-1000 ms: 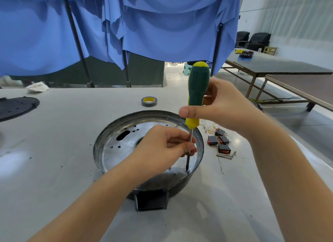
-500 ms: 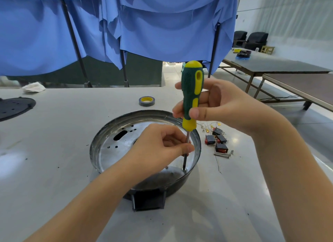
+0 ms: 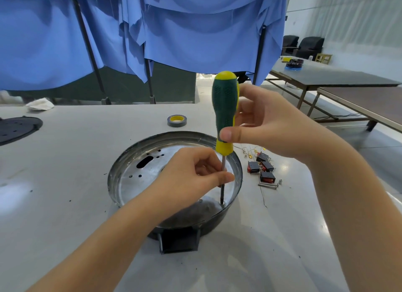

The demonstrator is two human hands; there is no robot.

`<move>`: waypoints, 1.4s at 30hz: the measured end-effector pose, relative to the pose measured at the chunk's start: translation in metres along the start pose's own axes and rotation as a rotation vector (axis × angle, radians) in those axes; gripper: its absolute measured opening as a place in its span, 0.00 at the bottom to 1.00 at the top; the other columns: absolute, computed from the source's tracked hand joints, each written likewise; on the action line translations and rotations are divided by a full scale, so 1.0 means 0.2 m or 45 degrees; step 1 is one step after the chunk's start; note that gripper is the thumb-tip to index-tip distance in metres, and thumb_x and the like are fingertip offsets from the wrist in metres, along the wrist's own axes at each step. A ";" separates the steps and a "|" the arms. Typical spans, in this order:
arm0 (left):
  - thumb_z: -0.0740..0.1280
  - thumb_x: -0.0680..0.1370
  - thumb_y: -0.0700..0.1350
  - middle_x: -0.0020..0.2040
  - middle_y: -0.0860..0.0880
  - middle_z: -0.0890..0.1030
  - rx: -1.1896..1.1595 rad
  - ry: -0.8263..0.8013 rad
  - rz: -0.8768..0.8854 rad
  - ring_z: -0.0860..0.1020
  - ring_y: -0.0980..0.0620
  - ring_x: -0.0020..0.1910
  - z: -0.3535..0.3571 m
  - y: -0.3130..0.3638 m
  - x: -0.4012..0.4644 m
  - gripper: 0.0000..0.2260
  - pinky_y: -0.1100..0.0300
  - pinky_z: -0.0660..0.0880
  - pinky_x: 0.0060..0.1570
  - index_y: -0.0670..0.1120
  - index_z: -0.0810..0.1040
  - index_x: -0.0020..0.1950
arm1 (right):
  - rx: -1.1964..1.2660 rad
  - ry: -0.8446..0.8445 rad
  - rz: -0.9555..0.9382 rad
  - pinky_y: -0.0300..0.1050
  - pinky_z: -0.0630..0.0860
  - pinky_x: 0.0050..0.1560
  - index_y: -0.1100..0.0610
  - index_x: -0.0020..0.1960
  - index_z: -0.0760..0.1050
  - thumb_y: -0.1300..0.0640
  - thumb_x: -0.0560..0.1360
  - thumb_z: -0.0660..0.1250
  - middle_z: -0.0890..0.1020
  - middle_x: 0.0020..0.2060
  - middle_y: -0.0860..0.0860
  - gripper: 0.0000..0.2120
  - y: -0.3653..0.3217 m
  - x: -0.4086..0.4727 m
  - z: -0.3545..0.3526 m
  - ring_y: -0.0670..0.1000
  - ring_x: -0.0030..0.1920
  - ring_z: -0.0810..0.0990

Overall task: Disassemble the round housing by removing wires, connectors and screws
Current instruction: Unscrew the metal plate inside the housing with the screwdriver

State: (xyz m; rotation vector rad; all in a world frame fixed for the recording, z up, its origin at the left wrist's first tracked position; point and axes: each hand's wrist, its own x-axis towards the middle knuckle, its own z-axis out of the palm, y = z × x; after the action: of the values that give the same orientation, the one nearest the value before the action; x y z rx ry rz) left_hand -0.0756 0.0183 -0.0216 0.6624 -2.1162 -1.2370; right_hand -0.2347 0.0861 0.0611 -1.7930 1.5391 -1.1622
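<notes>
Right hand (image 3: 267, 128) grips the screwdriver (image 3: 225, 111) handle, left hand (image 3: 191, 178) pinches its shaft over the stiff, slick-looking round housing (image 3: 121, 174) at 5 o'clock.

I see a bright room. Light comes from the far right and makes shiny white spots on the desk (image 3: 65, 183). Soft shadows lie near the round housing (image 3: 174, 204). The edges look bent, and the screwdriver (image 3: 225, 109) is slightly blurry.

Round black housing (image 3: 134, 174) with shiny perforated floor sits flat, open upward.
</notes>
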 end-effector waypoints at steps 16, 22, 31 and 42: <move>0.76 0.70 0.50 0.32 0.59 0.79 0.107 0.016 0.041 0.78 0.60 0.33 0.01 -0.02 0.01 0.09 0.70 0.71 0.33 0.57 0.77 0.35 | -0.069 0.141 -0.055 0.49 0.81 0.50 0.53 0.61 0.72 0.47 0.59 0.75 0.82 0.48 0.55 0.33 0.00 0.02 0.06 0.51 0.48 0.83; 0.69 0.77 0.45 0.47 0.58 0.85 -0.096 -0.090 -0.019 0.83 0.57 0.49 0.00 0.00 0.00 0.06 0.53 0.78 0.54 0.56 0.82 0.49 | 0.217 -0.086 -0.032 0.44 0.81 0.49 0.56 0.68 0.65 0.69 0.73 0.67 0.84 0.51 0.53 0.26 0.00 -0.01 0.02 0.52 0.52 0.84; 0.66 0.78 0.36 0.41 0.49 0.86 -0.253 -0.110 -0.053 0.85 0.53 0.44 0.00 0.01 0.00 0.07 0.63 0.80 0.49 0.46 0.82 0.46 | 0.240 -0.131 0.031 0.43 0.80 0.53 0.51 0.68 0.66 0.57 0.70 0.73 0.84 0.53 0.51 0.29 0.01 -0.01 0.00 0.51 0.54 0.83; 0.75 0.71 0.43 0.37 0.48 0.85 -0.108 0.005 -0.003 0.85 0.50 0.39 0.00 0.00 0.01 0.04 0.53 0.81 0.48 0.46 0.81 0.41 | 0.132 -0.078 0.043 0.46 0.81 0.53 0.54 0.65 0.71 0.57 0.65 0.73 0.85 0.48 0.57 0.28 0.01 -0.01 0.01 0.53 0.49 0.85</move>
State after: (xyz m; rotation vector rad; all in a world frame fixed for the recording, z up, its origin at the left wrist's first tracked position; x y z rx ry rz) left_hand -0.0768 0.0176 -0.0220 0.6297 -2.0483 -1.3178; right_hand -0.2348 0.0877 0.0583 -1.7127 1.4426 -1.1393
